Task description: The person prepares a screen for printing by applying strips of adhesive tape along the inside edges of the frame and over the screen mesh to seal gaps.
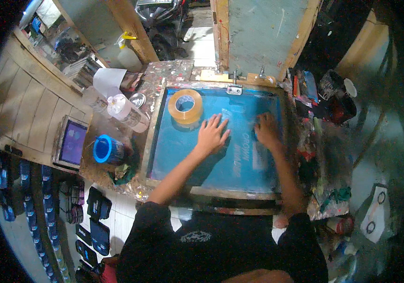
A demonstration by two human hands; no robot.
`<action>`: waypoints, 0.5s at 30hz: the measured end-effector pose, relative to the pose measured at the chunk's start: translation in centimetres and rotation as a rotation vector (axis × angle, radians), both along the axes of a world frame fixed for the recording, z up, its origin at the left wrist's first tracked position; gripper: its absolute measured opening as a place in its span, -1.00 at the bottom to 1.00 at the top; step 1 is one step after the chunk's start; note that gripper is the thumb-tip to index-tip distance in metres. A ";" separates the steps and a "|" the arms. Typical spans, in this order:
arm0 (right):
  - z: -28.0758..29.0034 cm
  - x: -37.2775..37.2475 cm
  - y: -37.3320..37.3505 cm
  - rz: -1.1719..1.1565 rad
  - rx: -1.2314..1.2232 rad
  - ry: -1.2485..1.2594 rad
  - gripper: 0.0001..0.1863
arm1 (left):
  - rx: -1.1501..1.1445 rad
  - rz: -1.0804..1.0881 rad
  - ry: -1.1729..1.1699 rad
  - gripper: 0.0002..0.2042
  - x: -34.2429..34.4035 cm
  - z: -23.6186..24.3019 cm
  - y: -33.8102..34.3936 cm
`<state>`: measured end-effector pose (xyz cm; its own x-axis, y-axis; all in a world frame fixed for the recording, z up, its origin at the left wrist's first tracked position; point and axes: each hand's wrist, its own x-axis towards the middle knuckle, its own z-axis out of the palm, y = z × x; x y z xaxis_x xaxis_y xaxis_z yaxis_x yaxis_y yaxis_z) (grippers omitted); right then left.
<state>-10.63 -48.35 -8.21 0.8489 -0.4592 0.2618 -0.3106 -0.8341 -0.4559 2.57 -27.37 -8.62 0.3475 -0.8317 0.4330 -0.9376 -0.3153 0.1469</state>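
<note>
A blue screen-printing frame (178, 155) lies flat on the worktable, pale lettering and shapes showing in its mesh. My left hand (212, 134) rests palm down near the middle of the mesh, fingers spread and holding nothing. Just beyond its fingertips is a small clear, shiny patch (227, 113), perhaps tape. My right hand (268, 129) is at the right part of the mesh, its fingers bent and drawn together. Shadow hides what they hold, if anything. A roll of clear brown packing tape (185, 117) lies on the mesh, left of my left hand.
Metal hinge clamps (234, 88) stand along the frame's far edge. Left of it are a plastic bottle (127, 113), a blue cup (102, 150) and a crumpled dark cloth (122, 174). Paint-stained tubs (341, 106) crowd the right side. A motorbike (157, 19) stands beyond the doorway.
</note>
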 end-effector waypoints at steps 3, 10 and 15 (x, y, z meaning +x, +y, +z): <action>-0.4 2.5 -1.4 -0.096 -0.288 -0.010 -0.58 | -0.036 0.189 -0.038 -0.53 0.6 1.2 2.1; 4.8 13.3 5.3 0.302 -0.158 -0.195 -0.45 | -0.068 0.192 -0.177 -0.42 5.6 6.1 5.8; 4.3 16.2 3.5 0.450 -0.245 -0.098 -0.67 | 0.289 0.112 -0.030 -0.42 10.6 5.9 5.1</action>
<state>5.58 -44.81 -3.94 0.9144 0.0306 0.4037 0.1379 -0.9610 -0.2395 13.14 -22.25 -2.73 0.4343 -0.8791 0.1962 -0.8973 -0.4413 0.0087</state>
